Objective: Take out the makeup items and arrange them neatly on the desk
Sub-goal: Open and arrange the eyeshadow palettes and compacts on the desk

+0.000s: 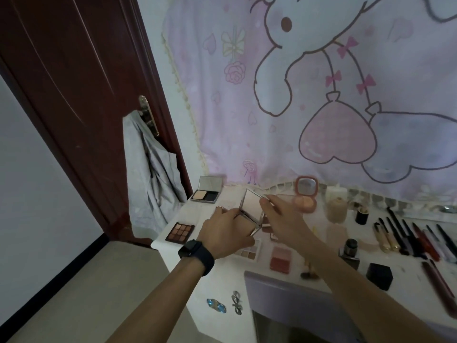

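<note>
Starting at the left edge of the desk point(173, 246), you have two finished placements to protect: the open powder compact point(207, 193) at the back corner and the dark eyeshadow palette point(180, 233) close to the front edge. Your left hand point(226, 235) sits just right of that palette, so a wide elbow swing could, I judge, knock it off the desk.

Your left hand has its fingers curled around the lower, hinged end of the mirrored compact point(252, 211), which is held above the middle of the desk, clear of the surface. Your right hand point(282, 219) pinches its upper edge between thumb and fingertips. It looks part-open, so the likely trouble is the lid swinging or snapping as you lower it, or a slip on the glossy faces.

Directly beneath your hands lies a pale eyeshadow palette point(248, 251), partly hidden, with a red blush pan point(280, 259) just beside it. Setting down blind could land the compact on top of them.

Further right, the peach round compact point(305, 196) stands open near the wall, then the beige bottle point(336, 206), both easy to tip with your right forearm. At the far right, the row of pens and brushes point(415, 238) lies tidy; a nudge would roll them.
</note>
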A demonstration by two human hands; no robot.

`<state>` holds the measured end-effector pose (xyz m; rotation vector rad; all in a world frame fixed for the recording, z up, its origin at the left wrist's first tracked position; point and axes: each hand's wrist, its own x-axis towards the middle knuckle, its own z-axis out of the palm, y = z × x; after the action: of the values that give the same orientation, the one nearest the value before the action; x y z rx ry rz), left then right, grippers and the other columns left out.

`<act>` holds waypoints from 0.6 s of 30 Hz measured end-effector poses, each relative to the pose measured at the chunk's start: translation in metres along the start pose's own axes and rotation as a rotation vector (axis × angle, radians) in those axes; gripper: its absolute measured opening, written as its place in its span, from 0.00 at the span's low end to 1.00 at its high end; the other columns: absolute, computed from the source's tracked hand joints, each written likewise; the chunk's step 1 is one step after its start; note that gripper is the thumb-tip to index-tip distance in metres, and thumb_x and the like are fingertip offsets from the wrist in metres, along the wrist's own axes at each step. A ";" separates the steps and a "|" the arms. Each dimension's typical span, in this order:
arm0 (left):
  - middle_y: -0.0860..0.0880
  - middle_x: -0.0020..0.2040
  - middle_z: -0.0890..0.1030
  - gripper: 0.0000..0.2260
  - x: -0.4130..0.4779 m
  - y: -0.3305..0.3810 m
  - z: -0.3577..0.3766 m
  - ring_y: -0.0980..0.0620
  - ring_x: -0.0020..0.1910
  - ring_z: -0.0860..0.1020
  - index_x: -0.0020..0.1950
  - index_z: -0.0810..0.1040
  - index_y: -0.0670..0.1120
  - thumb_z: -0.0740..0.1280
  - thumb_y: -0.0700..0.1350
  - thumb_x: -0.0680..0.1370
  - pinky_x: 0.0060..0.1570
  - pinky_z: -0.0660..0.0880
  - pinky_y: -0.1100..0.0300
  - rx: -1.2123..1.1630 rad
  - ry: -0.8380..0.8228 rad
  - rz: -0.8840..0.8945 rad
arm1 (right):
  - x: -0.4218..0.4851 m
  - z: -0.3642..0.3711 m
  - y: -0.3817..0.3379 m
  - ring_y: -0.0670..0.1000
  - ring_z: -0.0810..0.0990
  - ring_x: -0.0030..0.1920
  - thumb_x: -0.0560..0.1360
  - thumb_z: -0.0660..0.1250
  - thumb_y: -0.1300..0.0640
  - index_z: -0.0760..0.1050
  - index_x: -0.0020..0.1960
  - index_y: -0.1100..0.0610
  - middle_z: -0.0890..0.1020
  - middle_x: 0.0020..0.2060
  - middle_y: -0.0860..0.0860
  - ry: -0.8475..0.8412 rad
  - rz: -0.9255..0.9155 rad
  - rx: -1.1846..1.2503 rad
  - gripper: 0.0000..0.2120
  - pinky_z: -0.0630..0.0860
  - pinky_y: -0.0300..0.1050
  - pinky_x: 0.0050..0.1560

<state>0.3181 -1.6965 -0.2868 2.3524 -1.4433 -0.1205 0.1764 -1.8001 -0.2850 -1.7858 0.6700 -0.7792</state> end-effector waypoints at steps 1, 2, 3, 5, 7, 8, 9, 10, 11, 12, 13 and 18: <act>0.53 0.53 0.71 0.31 0.006 -0.001 -0.002 0.49 0.52 0.77 0.63 0.72 0.60 0.68 0.65 0.61 0.43 0.66 0.60 0.014 0.003 -0.003 | 0.007 0.001 -0.001 0.58 0.85 0.44 0.83 0.58 0.46 0.77 0.51 0.43 0.84 0.44 0.59 0.000 0.023 0.036 0.09 0.84 0.55 0.47; 0.54 0.52 0.71 0.30 0.011 -0.002 -0.004 0.49 0.51 0.77 0.62 0.73 0.60 0.68 0.65 0.61 0.43 0.66 0.60 0.026 0.004 -0.006 | 0.014 0.002 -0.002 0.59 0.85 0.45 0.83 0.58 0.46 0.77 0.51 0.43 0.83 0.45 0.60 0.003 0.039 0.061 0.09 0.84 0.53 0.46; 0.53 0.52 0.71 0.29 0.019 -0.003 -0.007 0.49 0.51 0.76 0.61 0.73 0.59 0.69 0.64 0.62 0.42 0.66 0.59 0.036 0.003 -0.007 | 0.023 0.003 -0.002 0.58 0.85 0.45 0.82 0.59 0.46 0.77 0.51 0.42 0.84 0.45 0.59 0.009 0.054 0.079 0.08 0.85 0.52 0.45; 0.52 0.51 0.74 0.26 0.037 -0.005 -0.011 0.49 0.50 0.76 0.58 0.75 0.57 0.70 0.63 0.62 0.42 0.68 0.59 0.035 -0.010 -0.026 | 0.040 0.004 -0.003 0.54 0.86 0.44 0.80 0.61 0.42 0.77 0.51 0.40 0.85 0.43 0.51 0.016 0.071 0.098 0.07 0.84 0.54 0.49; 0.51 0.49 0.78 0.23 0.055 -0.007 -0.017 0.49 0.48 0.77 0.52 0.76 0.54 0.69 0.63 0.61 0.41 0.73 0.58 -0.008 -0.034 -0.065 | 0.056 0.004 -0.001 0.48 0.86 0.44 0.78 0.61 0.39 0.75 0.50 0.38 0.85 0.42 0.45 0.026 0.087 0.087 0.07 0.82 0.54 0.53; 0.50 0.48 0.80 0.22 0.067 -0.009 -0.020 0.50 0.47 0.78 0.50 0.76 0.53 0.68 0.63 0.61 0.41 0.75 0.59 -0.039 -0.040 -0.092 | 0.065 0.004 0.002 0.46 0.85 0.45 0.79 0.61 0.40 0.75 0.49 0.39 0.85 0.44 0.43 0.045 0.087 0.060 0.07 0.81 0.53 0.54; 0.49 0.48 0.81 0.22 0.077 -0.011 -0.022 0.49 0.47 0.79 0.49 0.77 0.53 0.68 0.63 0.61 0.41 0.76 0.59 -0.067 -0.042 -0.122 | 0.070 0.004 0.006 0.46 0.84 0.46 0.80 0.60 0.41 0.74 0.47 0.40 0.84 0.45 0.43 0.072 0.090 -0.006 0.07 0.80 0.50 0.53; 0.49 0.49 0.81 0.23 0.090 -0.013 -0.023 0.48 0.47 0.79 0.51 0.79 0.51 0.69 0.63 0.62 0.43 0.77 0.58 -0.087 -0.040 -0.156 | 0.076 0.003 0.012 0.47 0.82 0.45 0.81 0.58 0.43 0.74 0.46 0.42 0.83 0.45 0.43 0.103 0.093 -0.116 0.08 0.78 0.46 0.49; 0.49 0.50 0.81 0.24 0.101 -0.016 -0.024 0.48 0.48 0.80 0.52 0.80 0.50 0.70 0.62 0.63 0.45 0.78 0.56 -0.102 -0.038 -0.193 | 0.080 0.002 0.018 0.47 0.79 0.43 0.82 0.57 0.46 0.74 0.46 0.44 0.81 0.43 0.43 0.114 0.098 -0.266 0.09 0.74 0.41 0.43; 0.49 0.50 0.82 0.23 0.111 -0.019 -0.024 0.48 0.48 0.80 0.52 0.81 0.48 0.71 0.62 0.64 0.47 0.79 0.55 -0.118 -0.041 -0.228 | 0.081 0.002 0.025 0.46 0.76 0.39 0.82 0.57 0.48 0.75 0.48 0.45 0.79 0.40 0.44 0.104 0.103 -0.427 0.09 0.69 0.38 0.38; 0.49 0.49 0.82 0.21 0.124 -0.022 -0.022 0.48 0.47 0.80 0.50 0.81 0.48 0.72 0.61 0.65 0.46 0.79 0.55 -0.135 -0.049 -0.254 | 0.085 0.003 0.032 0.45 0.74 0.38 0.82 0.56 0.50 0.76 0.52 0.47 0.78 0.40 0.45 0.074 0.096 -0.566 0.10 0.66 0.35 0.37; 0.45 0.49 0.82 0.18 0.171 -0.026 0.001 0.46 0.46 0.80 0.44 0.81 0.46 0.72 0.59 0.64 0.43 0.77 0.56 -0.195 -0.102 -0.320 | 0.104 0.017 0.058 0.53 0.78 0.58 0.82 0.56 0.58 0.75 0.64 0.56 0.80 0.59 0.52 -0.166 0.127 -0.813 0.14 0.72 0.44 0.56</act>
<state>0.4202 -1.8356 -0.2758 2.4218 -1.0320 -0.4513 0.2508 -1.8861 -0.3237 -2.4650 1.0705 -0.2617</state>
